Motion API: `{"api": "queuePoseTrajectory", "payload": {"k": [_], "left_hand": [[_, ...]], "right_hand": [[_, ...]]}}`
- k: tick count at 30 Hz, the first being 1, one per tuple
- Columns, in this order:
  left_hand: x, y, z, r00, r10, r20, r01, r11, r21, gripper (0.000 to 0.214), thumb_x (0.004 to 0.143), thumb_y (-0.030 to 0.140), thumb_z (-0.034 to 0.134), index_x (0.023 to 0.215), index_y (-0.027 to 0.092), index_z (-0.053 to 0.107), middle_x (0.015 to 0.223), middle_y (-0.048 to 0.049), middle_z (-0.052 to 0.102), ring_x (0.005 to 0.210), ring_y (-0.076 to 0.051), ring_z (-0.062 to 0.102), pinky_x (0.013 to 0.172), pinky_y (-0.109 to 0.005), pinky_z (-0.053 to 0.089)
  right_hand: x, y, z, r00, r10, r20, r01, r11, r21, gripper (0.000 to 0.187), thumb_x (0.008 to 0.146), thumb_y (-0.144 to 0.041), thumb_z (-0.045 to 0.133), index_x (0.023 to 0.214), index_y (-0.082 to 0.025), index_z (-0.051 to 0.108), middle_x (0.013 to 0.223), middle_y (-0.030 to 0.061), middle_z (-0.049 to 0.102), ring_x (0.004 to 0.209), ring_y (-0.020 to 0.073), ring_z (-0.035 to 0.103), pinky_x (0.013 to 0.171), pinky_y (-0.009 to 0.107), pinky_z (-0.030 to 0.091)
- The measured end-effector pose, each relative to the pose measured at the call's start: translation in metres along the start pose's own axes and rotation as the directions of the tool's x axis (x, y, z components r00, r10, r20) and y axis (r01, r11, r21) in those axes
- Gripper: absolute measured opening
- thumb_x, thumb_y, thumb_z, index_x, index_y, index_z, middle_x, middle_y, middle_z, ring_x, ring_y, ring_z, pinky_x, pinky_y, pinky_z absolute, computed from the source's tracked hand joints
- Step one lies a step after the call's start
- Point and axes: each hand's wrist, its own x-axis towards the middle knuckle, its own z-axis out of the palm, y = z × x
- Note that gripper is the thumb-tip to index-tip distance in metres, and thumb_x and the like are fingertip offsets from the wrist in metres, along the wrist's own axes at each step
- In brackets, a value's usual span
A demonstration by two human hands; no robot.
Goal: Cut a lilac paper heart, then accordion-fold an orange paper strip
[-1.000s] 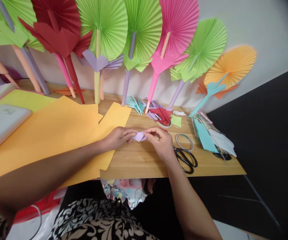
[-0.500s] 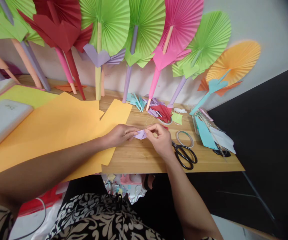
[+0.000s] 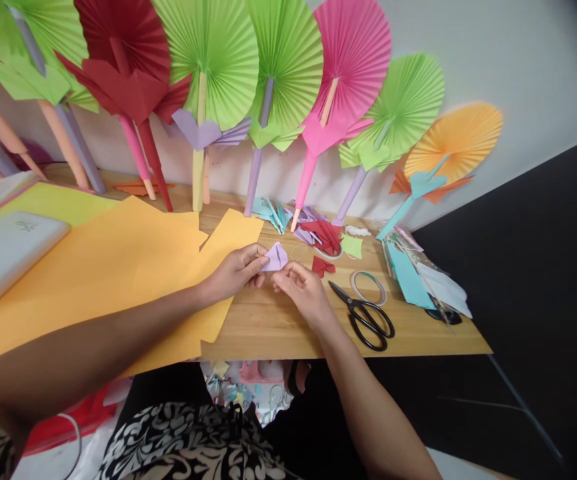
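Pinched in my left hand [image 3: 241,272] is a small piece of folded lilac paper [image 3: 276,256], tilted up with a crease or slit across its face. My right hand [image 3: 304,291] has its fingers curled together at the paper's lower right edge, closed on that corner; the fingertips partly hide it. Just right of my right hand lie black-handled scissors [image 3: 363,313], blades pointing to the upper left. A small red folded paper [image 3: 323,266] rests behind that hand. Thin pale thread [image 3: 298,251] loops on the table beside the lilac paper.
Large orange sheets [image 3: 133,267] cover the table's left, with a white box-like object [image 3: 18,253] on them. Tape rolls [image 3: 368,287], red paper pieces [image 3: 325,235] and blue ones [image 3: 272,215] lie rightward. Paper fans [image 3: 353,60] line the wall. Packets [image 3: 413,273] stand near the right edge.
The lilac paper has been turned up, showing more of its face. My right hand has shifted left and down to its lower edge, uncovering the red paper and scissor blades. The view has tilted slightly.
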Motion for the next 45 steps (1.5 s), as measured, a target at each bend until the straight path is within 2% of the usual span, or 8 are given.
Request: {"api": "queuePoseTrajectory", "payload": {"k": [10,14,19,25,31,37,41,45], "left_hand": [[-0.002,0.002,0.008,1.000,-0.002,0.008,0.002,0.999,0.034,0.040,0.096,0.049,0.054,0.110,0.012,0.056,0.061,0.0055,0.050,0.053,-0.008,0.044,0.054,-0.020,0.034],[-0.003,0.004,0.003,1.000,0.001,-0.004,-0.001,0.996,0.084,0.044,0.096,0.047,0.052,0.121,0.011,0.054,0.060,0.0067,0.048,0.053,-0.009,0.043,0.055,-0.021,0.034],[-0.004,0.003,-0.003,1.000,-0.010,-0.023,0.012,0.998,0.063,0.043,0.096,0.047,0.051,0.121,0.013,0.050,0.058,0.0074,0.048,0.053,-0.009,0.043,0.055,-0.021,0.033],[-0.005,0.002,0.005,0.999,-0.050,-0.002,0.050,0.999,0.019,0.036,0.093,0.051,0.056,0.103,0.017,0.048,0.060,0.0065,0.052,0.052,-0.009,0.045,0.053,-0.020,0.033],[-0.005,-0.002,0.009,0.999,-0.018,0.048,0.017,0.999,0.031,0.034,0.092,0.051,0.056,0.091,0.018,0.048,0.062,0.0053,0.053,0.054,-0.009,0.048,0.055,-0.021,0.035],[-0.002,-0.001,0.005,0.998,-0.044,0.039,0.043,0.999,0.017,0.039,0.091,0.054,0.059,0.085,0.016,0.053,0.059,0.0046,0.053,0.053,-0.009,0.045,0.054,-0.020,0.034],[-0.001,0.001,-0.002,0.993,-0.096,0.062,0.101,0.992,-0.075,0.040,0.092,0.054,0.060,0.088,0.014,0.058,0.059,0.0037,0.054,0.053,-0.008,0.046,0.052,-0.020,0.034],[-0.001,-0.002,-0.006,0.965,-0.180,0.189,0.225,0.940,-0.254,0.064,0.090,0.051,0.066,0.139,0.016,0.045,0.056,0.0083,0.051,0.046,-0.008,0.041,0.048,-0.018,0.028]], "right_hand": [[0.000,0.004,0.018,0.992,0.020,-0.122,-0.014,0.999,0.049,0.029,0.078,-0.044,0.068,0.065,-0.021,0.056,0.059,-0.0022,0.058,0.057,0.0120,0.050,0.056,0.025,0.041],[0.002,0.001,0.007,0.987,0.010,-0.160,0.001,0.997,0.074,0.026,0.077,-0.040,0.070,0.064,-0.020,0.058,0.060,-0.0025,0.059,0.057,0.0113,0.051,0.058,0.025,0.042],[0.006,-0.001,-0.014,0.939,0.025,-0.343,0.053,0.975,0.216,0.029,0.076,-0.046,0.072,0.067,-0.021,0.061,0.062,-0.0013,0.060,0.058,0.0116,0.054,0.060,0.025,0.047],[-0.003,-0.004,-0.005,0.988,-0.053,-0.146,0.074,0.987,0.142,0.038,0.075,-0.048,0.075,0.101,-0.022,0.069,0.091,0.0040,0.072,0.078,0.0171,0.064,0.073,0.030,0.054],[-0.008,-0.008,0.003,0.973,-0.112,-0.201,0.104,0.993,-0.049,0.023,0.079,-0.038,0.066,0.067,-0.021,0.056,0.063,-0.0037,0.056,0.059,0.0114,0.050,0.059,0.025,0.042],[-0.010,-0.006,-0.002,0.972,-0.116,-0.207,0.097,0.990,-0.101,0.023,0.083,-0.038,0.063,0.068,-0.021,0.059,0.062,-0.0030,0.058,0.057,0.0119,0.052,0.058,0.025,0.042],[-0.011,-0.007,-0.019,0.941,-0.276,-0.195,0.231,0.947,-0.225,0.025,0.096,-0.033,0.052,0.114,-0.024,0.066,0.106,0.0058,0.072,0.096,0.0198,0.067,0.081,0.033,0.053],[-0.010,-0.010,-0.036,0.797,-0.604,-0.011,0.496,0.665,-0.559,0.042,0.092,-0.017,0.056,0.132,-0.031,0.058,0.144,0.0067,0.056,0.134,0.0248,0.049,0.110,0.047,0.042]]}}
